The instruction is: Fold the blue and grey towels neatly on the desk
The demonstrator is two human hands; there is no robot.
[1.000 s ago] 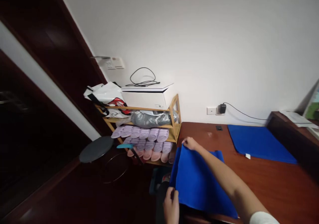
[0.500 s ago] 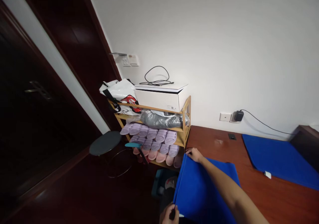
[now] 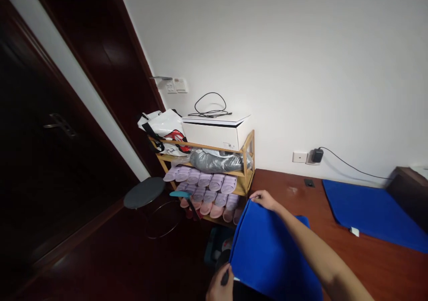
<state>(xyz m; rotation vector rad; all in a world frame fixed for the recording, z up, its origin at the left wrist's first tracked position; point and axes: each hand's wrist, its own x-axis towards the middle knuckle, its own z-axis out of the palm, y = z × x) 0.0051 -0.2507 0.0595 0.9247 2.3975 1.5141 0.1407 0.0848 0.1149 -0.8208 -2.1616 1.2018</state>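
Observation:
A blue cloth (image 3: pixel 267 252) lies at the near left corner of a dark red wooden table (image 3: pixel 334 243), its left edge raised off the surface. My right hand (image 3: pixel 264 199) reaches across and pinches the cloth's far left corner. My left hand (image 3: pixel 220 286), at the bottom edge of the view, is closed on the cloth's near left corner. My right forearm crosses over the cloth.
A second blue cloth (image 3: pixel 371 212) lies flat at the table's far right. Left of the table stands a wooden shoe rack (image 3: pixel 245 158) with several slippers, a white box and bags. A round black stool (image 3: pixel 143 193), a dark door and a wall charger (image 3: pixel 317 155) are nearby.
The cloth's left edge has risen off the table between both hands. The camera has swung slightly left and up.

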